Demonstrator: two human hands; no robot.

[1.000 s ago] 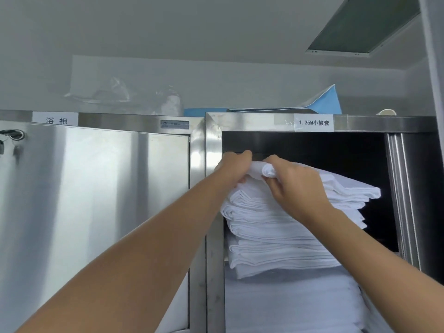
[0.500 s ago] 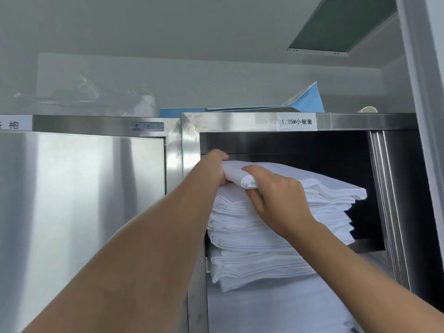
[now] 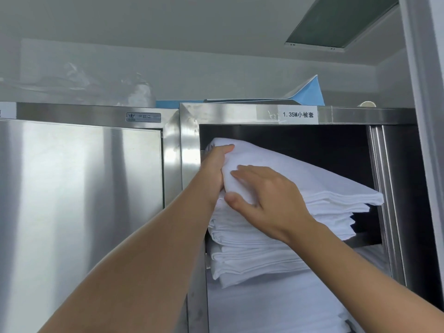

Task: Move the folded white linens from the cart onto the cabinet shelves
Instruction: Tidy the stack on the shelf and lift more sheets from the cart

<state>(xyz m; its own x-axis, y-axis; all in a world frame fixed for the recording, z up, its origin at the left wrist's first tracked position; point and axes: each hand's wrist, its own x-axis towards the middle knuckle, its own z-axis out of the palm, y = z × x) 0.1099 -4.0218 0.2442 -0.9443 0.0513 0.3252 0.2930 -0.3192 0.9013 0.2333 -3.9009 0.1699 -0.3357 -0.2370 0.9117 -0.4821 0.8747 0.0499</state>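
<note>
A stack of folded white linens sits on the top shelf of the open steel cabinet. The topmost folded linen lies tilted, its left end raised. My left hand grips that raised left corner by the cabinet's left post. My right hand lies on the linen's front fold with fingers spread and the thumb tucked under the fold. More white linens fill the shelf below. The cart is out of view.
A shut steel cabinet door stands to the left. The shelf label reads 1.35M. Blue sheets and clear plastic bags lie on the cabinet tops. The open door's edge stands at the right.
The top linen's left end has been lifted and pushed farther up and back. My right hand went from pinching the rolled corner to lying spread on the fold. The view shifted left.
</note>
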